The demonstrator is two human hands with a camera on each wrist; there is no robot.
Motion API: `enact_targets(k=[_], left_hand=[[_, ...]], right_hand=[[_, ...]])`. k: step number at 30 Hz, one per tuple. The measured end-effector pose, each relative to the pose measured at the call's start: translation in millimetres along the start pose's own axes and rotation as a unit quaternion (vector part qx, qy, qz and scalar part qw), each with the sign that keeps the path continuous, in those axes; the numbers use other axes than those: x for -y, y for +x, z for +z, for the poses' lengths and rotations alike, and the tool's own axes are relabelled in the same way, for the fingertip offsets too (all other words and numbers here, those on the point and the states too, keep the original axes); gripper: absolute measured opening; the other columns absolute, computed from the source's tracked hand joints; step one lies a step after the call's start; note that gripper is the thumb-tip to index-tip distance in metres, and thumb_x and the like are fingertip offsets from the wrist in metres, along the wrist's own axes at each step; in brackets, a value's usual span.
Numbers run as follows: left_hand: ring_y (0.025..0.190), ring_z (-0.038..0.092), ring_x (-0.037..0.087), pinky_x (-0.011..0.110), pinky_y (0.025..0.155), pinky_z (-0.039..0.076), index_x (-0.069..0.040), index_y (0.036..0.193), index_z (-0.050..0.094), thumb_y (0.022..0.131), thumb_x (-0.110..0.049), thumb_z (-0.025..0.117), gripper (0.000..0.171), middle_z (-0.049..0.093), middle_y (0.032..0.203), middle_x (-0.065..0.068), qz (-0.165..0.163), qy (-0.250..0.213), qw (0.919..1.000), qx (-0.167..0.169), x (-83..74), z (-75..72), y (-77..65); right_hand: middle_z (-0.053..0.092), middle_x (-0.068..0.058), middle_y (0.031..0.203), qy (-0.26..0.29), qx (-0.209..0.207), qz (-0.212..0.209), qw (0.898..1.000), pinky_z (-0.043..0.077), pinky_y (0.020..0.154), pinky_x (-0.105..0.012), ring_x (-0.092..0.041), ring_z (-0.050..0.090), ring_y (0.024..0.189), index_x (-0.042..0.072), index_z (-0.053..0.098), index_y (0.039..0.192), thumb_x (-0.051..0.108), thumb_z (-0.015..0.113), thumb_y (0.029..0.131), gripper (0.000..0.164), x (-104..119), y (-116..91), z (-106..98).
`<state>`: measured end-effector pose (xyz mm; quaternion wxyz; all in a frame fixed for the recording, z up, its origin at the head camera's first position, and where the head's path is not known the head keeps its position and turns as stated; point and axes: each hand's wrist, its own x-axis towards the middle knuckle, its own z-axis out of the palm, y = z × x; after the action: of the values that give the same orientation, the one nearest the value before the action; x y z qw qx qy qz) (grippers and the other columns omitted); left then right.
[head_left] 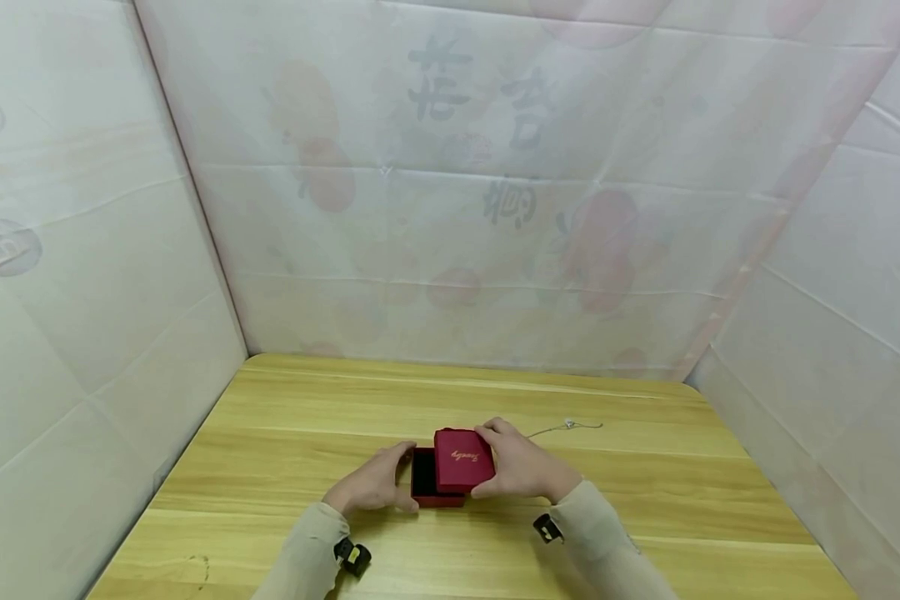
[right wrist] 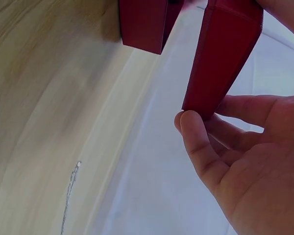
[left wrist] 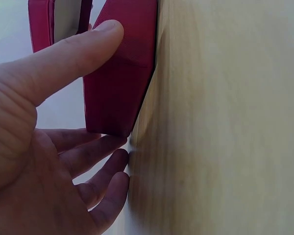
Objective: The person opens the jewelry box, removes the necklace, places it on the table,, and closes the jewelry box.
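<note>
In the head view a red jewelry box base (head_left: 441, 502) with a black inside sits on the table. My left hand (head_left: 375, 483) grips its left side, thumb at the near face (left wrist: 120, 93) and fingers round toward the far side. A red lid (head_left: 457, 477) with gold lettering is held in my right hand (head_left: 525, 467) by its right side. The lid hovers above the base, shifted right, so the base's left part shows. Tilted and apart from the base, the lid (right wrist: 225, 58) also shows in the right wrist view. A thin silver chain (head_left: 568, 424) lies beyond my right hand.
The wooden table (head_left: 292, 417) has pale printed cloth walls (head_left: 435, 233) at its back and both sides. A black wrist device (head_left: 354, 557) is worn on the left sleeve, another (head_left: 547, 528) on the right. Small dark marks (head_left: 204, 568) show at the table's front left.
</note>
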<state>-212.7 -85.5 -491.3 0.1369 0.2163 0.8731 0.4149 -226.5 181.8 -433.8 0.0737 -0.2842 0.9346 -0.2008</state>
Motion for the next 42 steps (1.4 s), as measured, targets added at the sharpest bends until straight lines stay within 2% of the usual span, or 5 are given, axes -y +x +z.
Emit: enact_targets(k=[10,20,27,42], left_hand=[[0.129,0.033,0.040,0.054,0.104,0.030,0.001,0.145,0.029,0.068,-0.019,0.085,0.098,0.038,0.142,0.021,-0.003,-0.003,1.0000,0.001,-0.4,0.5,0.3],[0.130,0.032,0.039,0.053,0.104,0.030,0.002,0.146,0.026,0.068,-0.020,0.085,0.100,0.036,0.142,0.022,-0.012,-0.011,0.9999,0.002,1.3,0.6,0.5],[0.128,0.034,0.038,0.053,0.103,0.032,0.001,0.144,0.029,0.068,-0.022,0.085,0.097,0.039,0.140,0.020,-0.010,-0.009,0.9999,0.001,1.8,0.7,1.2],[0.128,0.035,0.037,0.053,0.104,0.031,0.000,0.143,0.032,0.067,-0.020,0.086,0.096,0.041,0.139,0.018,-0.008,-0.013,0.9999,-0.001,1.8,1.2,1.8]], right_hand=[[0.044,-0.009,0.126,-0.022,0.000,0.000,1.000,0.048,0.086,-0.038,-0.018,0.049,0.103,-0.004,0.041,0.138,0.048,0.081,0.067,0.097,2,4,4],[0.045,-0.009,0.126,-0.017,0.006,0.001,1.000,0.048,0.086,-0.037,-0.018,0.050,0.102,-0.004,0.041,0.138,0.050,0.081,0.067,0.098,4,7,8],[0.045,-0.009,0.124,-0.026,-0.001,-0.008,1.000,0.048,0.085,-0.036,-0.018,0.050,0.101,-0.004,0.042,0.137,0.050,0.081,0.066,0.098,5,8,10],[0.045,-0.009,0.125,-0.034,0.002,0.001,0.999,0.049,0.084,-0.036,-0.017,0.050,0.101,-0.004,0.041,0.139,0.052,0.080,0.066,0.099,6,12,17]])
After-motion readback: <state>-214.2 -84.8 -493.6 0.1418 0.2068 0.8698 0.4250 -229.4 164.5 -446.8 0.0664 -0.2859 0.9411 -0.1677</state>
